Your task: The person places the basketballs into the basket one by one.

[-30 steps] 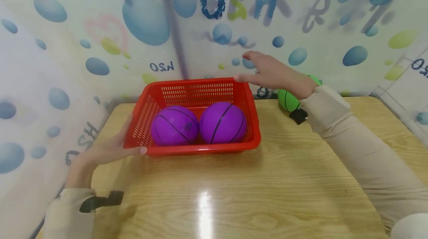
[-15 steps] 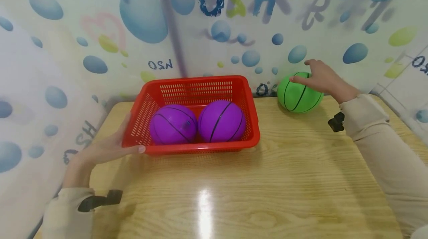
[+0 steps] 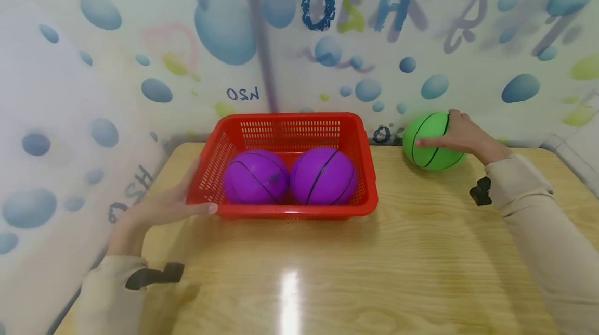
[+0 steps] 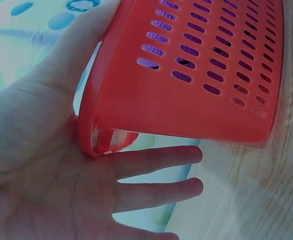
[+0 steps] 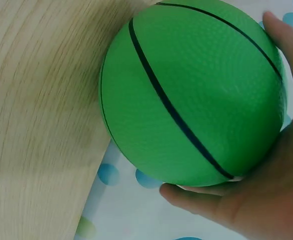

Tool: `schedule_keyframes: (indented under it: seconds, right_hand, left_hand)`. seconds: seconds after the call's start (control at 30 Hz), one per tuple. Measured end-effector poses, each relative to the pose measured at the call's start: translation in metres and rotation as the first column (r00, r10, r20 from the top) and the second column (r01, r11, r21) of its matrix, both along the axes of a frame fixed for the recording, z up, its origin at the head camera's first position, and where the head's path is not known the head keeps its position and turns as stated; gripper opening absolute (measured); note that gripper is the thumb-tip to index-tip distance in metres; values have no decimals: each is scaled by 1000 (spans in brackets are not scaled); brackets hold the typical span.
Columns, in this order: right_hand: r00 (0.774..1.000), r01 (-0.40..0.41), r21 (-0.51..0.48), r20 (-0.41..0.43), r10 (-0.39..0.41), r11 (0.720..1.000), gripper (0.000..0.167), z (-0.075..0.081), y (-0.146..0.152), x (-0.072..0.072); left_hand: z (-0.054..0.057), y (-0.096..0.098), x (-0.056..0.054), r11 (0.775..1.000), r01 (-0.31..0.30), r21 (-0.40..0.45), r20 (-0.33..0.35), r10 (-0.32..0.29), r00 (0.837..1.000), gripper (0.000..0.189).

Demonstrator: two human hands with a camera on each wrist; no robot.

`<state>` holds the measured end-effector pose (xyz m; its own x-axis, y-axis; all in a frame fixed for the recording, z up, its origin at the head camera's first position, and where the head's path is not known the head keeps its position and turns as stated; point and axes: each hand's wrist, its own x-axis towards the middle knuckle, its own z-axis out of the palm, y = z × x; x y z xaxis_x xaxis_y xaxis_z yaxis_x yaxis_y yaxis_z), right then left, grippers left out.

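A red plastic basket point(image 3: 295, 211) with slotted walls holds two purple balls with black lines, the left purple ball point(image 3: 255, 176) and the right purple ball point(image 3: 323, 175). My left hand point(image 3: 164, 205) rests against the basket's left front corner, thumb along the front rim. In the left wrist view its fingers point(image 4: 159, 162) are straight and spread beside the basket's wall. To the right of the basket, a green ball point(image 3: 428, 153) with black lines lies on the table near the wall. My right hand point(image 3: 468, 134) grips it from the right, thumb and fingers round it in the right wrist view point(image 5: 266, 200).
The wooden table point(image 3: 337, 272) meets a patterned backdrop point(image 3: 290, 38) behind the basket and the green ball. Another patterned panel point(image 3: 61, 142) stands along the left side. Bare tabletop separates the basket from the green ball and stretches in front of both.
My right hand has moved right and down, from above the basket's far right corner to the green ball, and now grips it. My left hand stays at the basket's corner. The head view has shifted slightly.
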<state>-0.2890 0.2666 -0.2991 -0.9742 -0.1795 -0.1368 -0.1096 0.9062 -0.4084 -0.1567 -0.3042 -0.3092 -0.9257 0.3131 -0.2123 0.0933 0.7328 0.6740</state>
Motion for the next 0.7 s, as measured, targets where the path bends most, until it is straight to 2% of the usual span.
schedule_keyframes:
  seconds: [0.13, 0.23, 0.47, 0.7]
  right_hand:
    - [999, -16, 12, 31, 16, 1000, 120, 1, 3, 1]
    - [999, -33, 25, 32, 32, 999, 122, 0, 3, 1]
    - [997, -55, 41, -53, 57, 998, 119, 0, 6, 1]
    - [988, -62, 16, -143, 63, 998, 114, 14, 2, 4]
  left_hand:
    - [1, 0, -2, 998, -9, -65, -1, 9, 1000, 112]
    - [1, -1, -1, 998, -16, -66, 7, 16, 1000, 112]
    - [-1, 0, -3, 1000, -3, 1, 22, 3, 1000, 111]
    - [-1, 0, -3, 1000, -11, -22, 33, 12, 999, 112]
